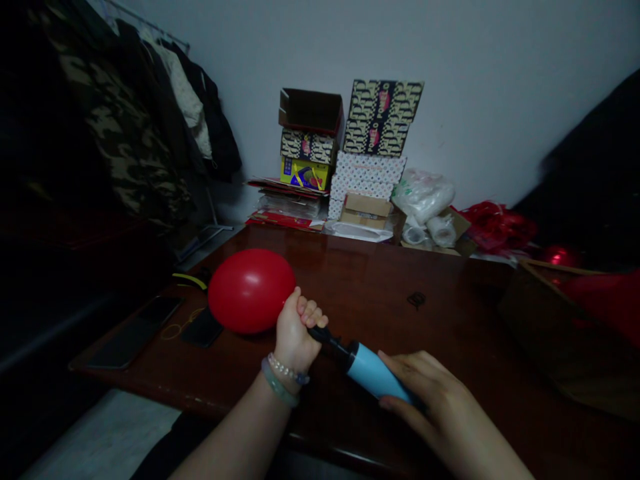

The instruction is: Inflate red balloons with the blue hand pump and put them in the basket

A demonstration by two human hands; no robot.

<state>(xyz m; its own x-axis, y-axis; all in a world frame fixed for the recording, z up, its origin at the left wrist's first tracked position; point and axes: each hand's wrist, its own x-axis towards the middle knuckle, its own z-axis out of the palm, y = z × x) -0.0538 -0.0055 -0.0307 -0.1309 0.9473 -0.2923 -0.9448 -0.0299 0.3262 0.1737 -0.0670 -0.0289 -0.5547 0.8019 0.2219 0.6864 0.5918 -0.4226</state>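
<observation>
A round, inflated red balloon (251,291) is above the left part of the table. My left hand (299,327) is closed around its neck and the black nozzle end of a hand pump, so where the two join is hidden by my fingers. The light-blue barrel of the balloon pump (376,373) slants down to the right from there. My right hand (434,393) grips the pump's far end, thumb on one side and fingers on the other. Two bracelets (283,380) circle my left wrist.
On the brown table (345,280) lie a dark flat tablet-like thing (137,330), a yellow cord (173,331) and a small dark tangle (416,300). Stacked boxes (370,177) line the wall. A box (565,333) with red balloons stands right; clothes (135,120) hang left.
</observation>
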